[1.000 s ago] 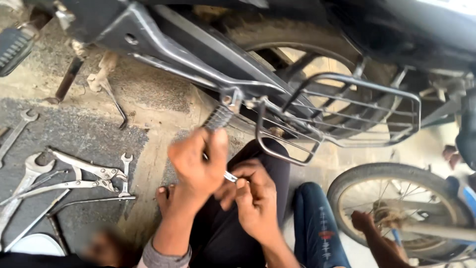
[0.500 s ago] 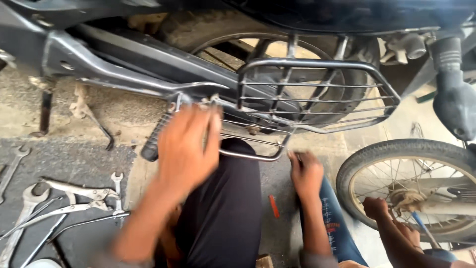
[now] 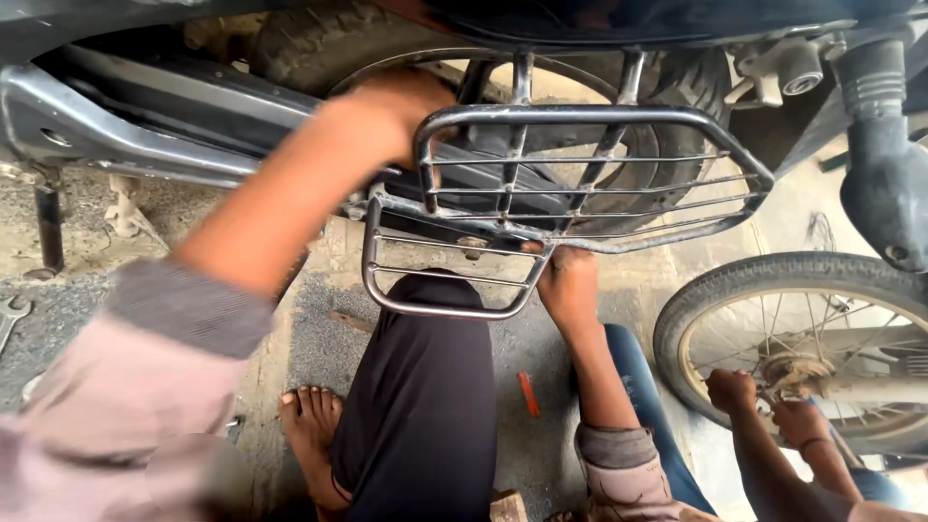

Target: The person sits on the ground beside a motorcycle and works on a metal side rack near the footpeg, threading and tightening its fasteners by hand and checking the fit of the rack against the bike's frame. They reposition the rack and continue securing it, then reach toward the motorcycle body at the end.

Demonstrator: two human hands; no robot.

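your left hand (image 3: 391, 106) is now up at the motorcycle's side guard rack (image 3: 580, 184), fingers blurred, can't tell their state. your right hand (image 3: 568, 285) has left the floor; its fingers curl under the rack's lower bar. orange tool (image 3: 528, 393) lies below them.

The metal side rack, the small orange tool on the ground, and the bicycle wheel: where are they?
metal side rack (image 3: 590, 114): head view, on its top bar.
small orange tool (image 3: 528, 394): head view, mid-shaft, lying on the ground.
bicycle wheel (image 3: 720, 290): head view, on the tyre's upper left.
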